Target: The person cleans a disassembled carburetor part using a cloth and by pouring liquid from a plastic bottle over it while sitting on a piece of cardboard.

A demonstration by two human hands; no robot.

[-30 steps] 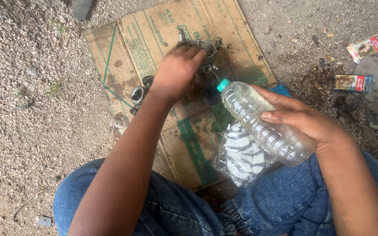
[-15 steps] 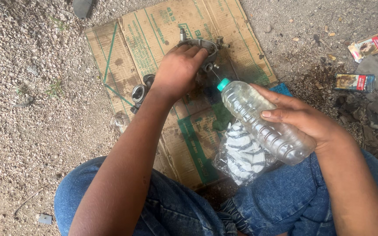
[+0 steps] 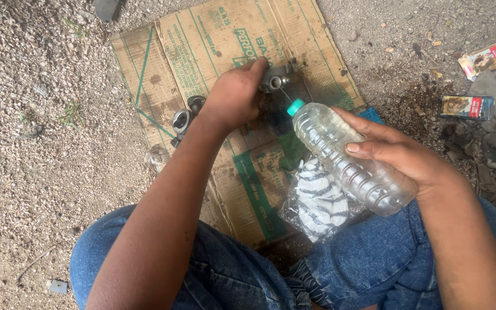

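The right hand [image 3: 400,155] wraps its fingers around a clear ribbed plastic bottle with a teal cap [image 3: 345,155], long axis tilted cap-first up-left toward the grey metal engine part [image 3: 275,78] just beyond, which the left hand [image 3: 233,97] grips on the flattened brown cardboard [image 3: 202,46].

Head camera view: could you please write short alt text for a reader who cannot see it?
A seated person's right hand tilts a clear plastic bottle with a teal cap toward a grey metal part that the left hand steadies on stained cardboard. Gravel surrounds the cardboard.
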